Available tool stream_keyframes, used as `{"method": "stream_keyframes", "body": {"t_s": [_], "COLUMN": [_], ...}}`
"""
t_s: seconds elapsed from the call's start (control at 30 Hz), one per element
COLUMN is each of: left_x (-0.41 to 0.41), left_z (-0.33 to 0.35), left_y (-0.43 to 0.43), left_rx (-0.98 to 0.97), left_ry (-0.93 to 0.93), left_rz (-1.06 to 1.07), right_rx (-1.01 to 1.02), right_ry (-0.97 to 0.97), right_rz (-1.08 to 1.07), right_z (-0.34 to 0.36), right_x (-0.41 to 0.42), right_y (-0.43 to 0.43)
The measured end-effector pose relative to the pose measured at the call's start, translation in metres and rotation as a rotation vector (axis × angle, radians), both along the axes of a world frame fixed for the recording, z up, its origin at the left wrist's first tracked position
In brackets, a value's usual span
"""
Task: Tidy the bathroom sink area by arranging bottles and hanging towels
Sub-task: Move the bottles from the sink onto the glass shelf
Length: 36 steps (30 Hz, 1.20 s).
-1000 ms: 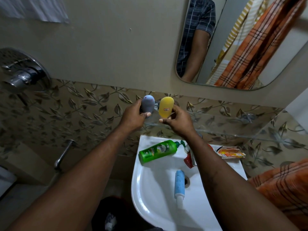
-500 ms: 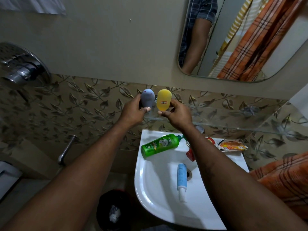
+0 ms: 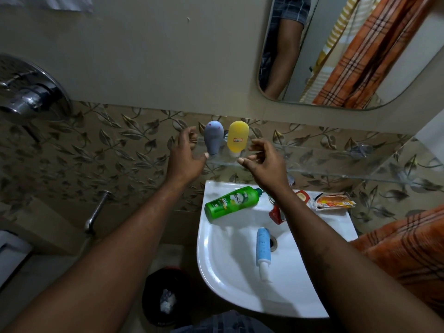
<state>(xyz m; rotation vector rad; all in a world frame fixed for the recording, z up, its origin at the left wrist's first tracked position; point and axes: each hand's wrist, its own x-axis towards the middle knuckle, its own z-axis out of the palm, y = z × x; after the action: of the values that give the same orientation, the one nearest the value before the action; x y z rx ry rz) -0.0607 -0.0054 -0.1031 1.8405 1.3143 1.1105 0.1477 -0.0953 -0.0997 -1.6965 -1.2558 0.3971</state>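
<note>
On the shelf (image 3: 336, 165), yellow bottle (image 3: 237, 138) stands upright (cap (image 3: 233, 153) down).

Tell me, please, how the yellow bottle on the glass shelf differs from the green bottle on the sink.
The yellow bottle stands cap down on the glass shelf; the green bottle lies on its side on the sink rim. The yellow bottle bears one small label; the green bottle a large one. The yellow bottle's cap is pale, the green bottle's dark green. Both are plastic bottles.
</note>
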Motion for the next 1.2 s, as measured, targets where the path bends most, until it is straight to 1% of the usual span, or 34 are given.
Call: {"method": "stream_keyframes", "body": {"t_s": [0.07, 0.13, 0.17, 0.23, 0.27, 0.33, 0.37, 0.4, 0.47, 0.57, 0.6, 0.63, 0.67, 0.73, 0.77, 0.83, 0.9, 0.97, 1.03, 1.1, 1.2], "left_x": [-0.007, -0.009, -0.007, 0.0, 0.004, 0.011, 0.015, 0.02, 0.023, 0.03, 0.029, 0.045, 0.06, 0.055, 0.057, 0.055, 0.043, 0.03, 0.019, 0.008, -0.001], "left_z": [-0.014, -0.032, -0.043, -0.065, -0.077, -0.099, -0.112, -0.12, -0.13, -0.139, -0.135, -0.165, -0.193, -0.182, -0.175, -0.169, -0.164, -0.155, -0.144, -0.135, -0.124], "left_y": [-0.012, -0.027, -0.034, -0.045, -0.047, -0.046, -0.044, -0.039, -0.026, -0.017, -0.02, -0.011, -0.005, -0.021, -0.023, -0.022, -0.037, -0.057, -0.076, -0.094, -0.107], "left_rx": [0.004, -0.019, -0.037, -0.082, -0.108, -0.177, -0.232, -0.286, -0.325, -0.342, -0.323, -0.378, -0.403, -0.415, -0.424, -0.432, -0.544, -0.672, -0.757, -0.767, -0.708], "left_ry": [-0.105, -0.171, -0.166, -0.05, 0.04, 0.24, 0.359, 0.482, 0.658, 0.71, 0.742, 0.788, 0.796, 0.82, 0.801, 0.719, 0.646, 0.533, 0.44, 0.364, 0.287], "left_rz": [0.128, 0.215, 0.219, 0.149, 0.089, -0.05, -0.111, -0.158, -0.18, -0.231, -0.257, -0.325, -0.369, -0.337, -0.307, -0.272, -0.298, -0.351, -0.395, -0.457, -0.548], "right_rx": [0.088, 0.088, 0.052, -0.118, -0.255, -0.51, -0.603, -0.678, -0.723, -0.637, -0.616, -0.617, -0.618, -0.575, -0.545, -0.545, -0.587, -0.624, -0.605, -0.555, -0.489], "right_ry": [-0.073, -0.149, -0.168, -0.135, -0.063, 0.205, 0.325, 0.405, 0.627, 0.922, 0.981, 1.077, 1.132, 1.121, 1.137, 1.141, 1.145, 1.096, 1.04, 0.954, 0.802], "right_rz": [-0.04, -0.029, -0.011, -0.021, -0.051, -0.088, -0.099, -0.109, -0.13, -0.161, -0.157, -0.22, -0.273, -0.305, -0.301, -0.272, -0.214, -0.15, -0.102, -0.075, -0.085], "right_z": [-0.016, -0.037, -0.049, -0.078, -0.089, -0.112, -0.124, -0.131, -0.139, -0.139, -0.132, -0.159, -0.185, -0.183, -0.18, -0.174, -0.171, -0.166, -0.155, -0.149, -0.134], "right_x": [-0.005, -0.013, -0.017, -0.021, -0.023, -0.028, -0.03, -0.033, -0.042, -0.057, -0.063, -0.058, -0.055, -0.06, -0.062, -0.064, -0.065, -0.068, -0.072, -0.076, -0.073], "right_y": [-0.022, -0.04, -0.046, -0.049, -0.048, -0.043, -0.041, -0.038, -0.027, -0.022, -0.02, -0.008, 0.0, -0.001, -0.001, -0.004, -0.021, -0.045, -0.067, -0.086, -0.105]}}
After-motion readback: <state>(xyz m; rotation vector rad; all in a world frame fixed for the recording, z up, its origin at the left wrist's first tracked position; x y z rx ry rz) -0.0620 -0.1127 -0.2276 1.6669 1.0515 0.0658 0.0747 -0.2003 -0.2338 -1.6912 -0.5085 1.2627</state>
